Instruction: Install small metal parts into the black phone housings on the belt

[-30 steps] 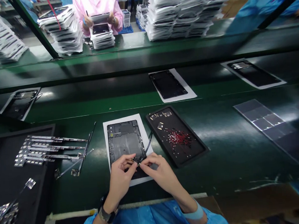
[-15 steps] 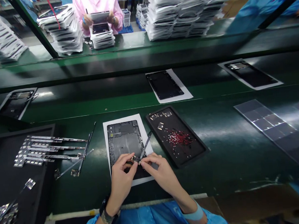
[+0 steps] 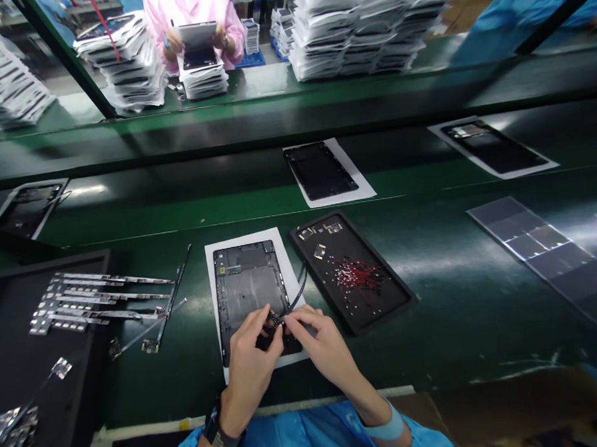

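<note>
My left hand (image 3: 252,349) pinches a small circuit board (image 3: 275,319) between thumb and fingers. From the opposite side my right hand (image 3: 322,339) grips the same board's edge, where a dark flat ribbon cable (image 3: 300,291) joins it and curves up and away. Both hands are held over the lower part of a dark tablet housing (image 3: 246,279), whose inside faces up. Beneath the housing lies a sheet of white paper (image 3: 211,268). My fingers cover part of the board and the housing's lower end.
Right of the housing, a black tray (image 3: 354,324) holds red-and-black wires (image 3: 358,275) and small boards. At left, a larger black tray (image 3: 81,388) carries strips with ribbon cables (image 3: 107,297). More tablet housings (image 3: 320,170) lie on the line behind. A person in pink (image 3: 193,29) works opposite.
The small board has turned and tilted in my fingers, and its ribbon cable now bends in a curve. Housings on the far line have shifted slightly left.
</note>
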Demonstrator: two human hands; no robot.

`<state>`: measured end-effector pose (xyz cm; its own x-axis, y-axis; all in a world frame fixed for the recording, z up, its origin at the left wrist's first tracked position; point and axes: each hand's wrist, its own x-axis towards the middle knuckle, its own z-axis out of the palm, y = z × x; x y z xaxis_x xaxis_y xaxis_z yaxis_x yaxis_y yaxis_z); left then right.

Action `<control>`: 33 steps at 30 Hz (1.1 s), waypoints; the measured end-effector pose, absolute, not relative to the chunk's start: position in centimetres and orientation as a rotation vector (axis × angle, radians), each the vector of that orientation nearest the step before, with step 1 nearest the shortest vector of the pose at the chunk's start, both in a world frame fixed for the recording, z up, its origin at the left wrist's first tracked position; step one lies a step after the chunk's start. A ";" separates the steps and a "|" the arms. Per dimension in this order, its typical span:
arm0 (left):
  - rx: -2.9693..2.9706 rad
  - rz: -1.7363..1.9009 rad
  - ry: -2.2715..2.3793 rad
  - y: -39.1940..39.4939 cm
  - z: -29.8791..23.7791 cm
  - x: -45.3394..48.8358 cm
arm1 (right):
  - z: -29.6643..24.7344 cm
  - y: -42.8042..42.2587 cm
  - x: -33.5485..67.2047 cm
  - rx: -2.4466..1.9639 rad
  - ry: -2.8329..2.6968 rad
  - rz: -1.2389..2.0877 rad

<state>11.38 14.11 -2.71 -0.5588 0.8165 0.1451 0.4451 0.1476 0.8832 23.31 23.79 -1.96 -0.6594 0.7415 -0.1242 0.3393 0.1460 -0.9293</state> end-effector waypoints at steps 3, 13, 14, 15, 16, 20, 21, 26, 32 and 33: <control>1.255 1.378 2.102 14.1 -2.7 11.6 | -2.0 23.6 23.2 -1.040 -2.071 1.512; 1.307 1.320 2.097 14.0 -2.7 11.4 | -1.6 23.7 23.2 -1.041 -2.090 1.505; 1.309 1.321 2.116 14.0 -2.7 11.5 | -1.6 23.7 23.2 -1.042 -2.094 1.506; 1.314 1.323 2.138 14.0 -2.8 11.6 | -1.5 23.7 23.2 -1.044 -2.099 1.506; 1.323 1.326 2.162 14.1 -2.8 11.8 | -1.5 23.7 23.3 -1.048 -2.102 1.507; 1.363 1.341 2.262 14.2 -3.0 12.4 | -1.6 23.6 23.4 -1.073 -2.095 1.492; 1.370 1.352 2.274 14.2 -3.1 12.6 | -1.7 23.6 23.4 -1.077 -2.090 1.486; 1.373 1.427 2.304 14.2 -3.6 13.1 | -1.8 23.5 23.3 -1.073 -2.072 1.492; 1.423 1.454 2.336 14.2 -3.8 13.3 | -1.7 23.5 23.5 -1.054 -2.068 1.505; 1.429 1.456 2.336 14.3 -3.6 13.3 | -1.7 23.6 23.5 -1.051 -2.074 1.509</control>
